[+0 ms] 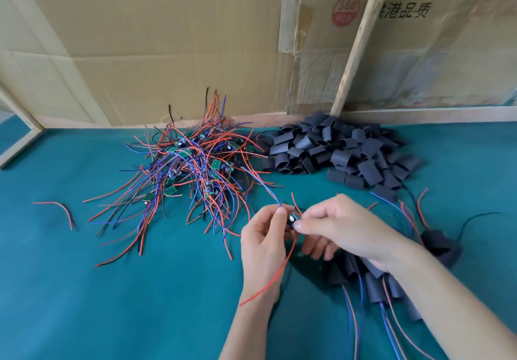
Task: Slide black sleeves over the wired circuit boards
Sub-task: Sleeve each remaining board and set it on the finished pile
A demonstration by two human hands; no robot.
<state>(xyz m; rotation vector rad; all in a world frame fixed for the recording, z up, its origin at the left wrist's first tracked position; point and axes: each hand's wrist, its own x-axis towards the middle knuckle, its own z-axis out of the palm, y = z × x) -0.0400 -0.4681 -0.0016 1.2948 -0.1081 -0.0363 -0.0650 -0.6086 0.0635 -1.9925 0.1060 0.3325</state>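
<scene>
- Left hand [264,236] pinches a wired circuit board [291,220] at fingertip level, above the bench [84,289]. Right hand [333,224] pinches the same board from the other side; the board is mostly hidden between the fingertips.
- No black sleeve visible on this board; can't tell if one is tucked under the right palm.
- Loose sleeves [335,150] piled at the back right, well apart from the hands. Bare boards [193,161] tangled at back centre. Finished, sleeved ones [375,284] lie under the right forearm.
- Risks, as I judge them:
  - The board's red lead [275,275] hangs across the left wrist; it could snag and pull the board out of the grip.
  - Leads not bunched before entry would catch the sleeve mouth and buckle it.
  - Its blue lead [265,186] runs back toward the tangle, so a tug may drag neighbouring boards along.
</scene>
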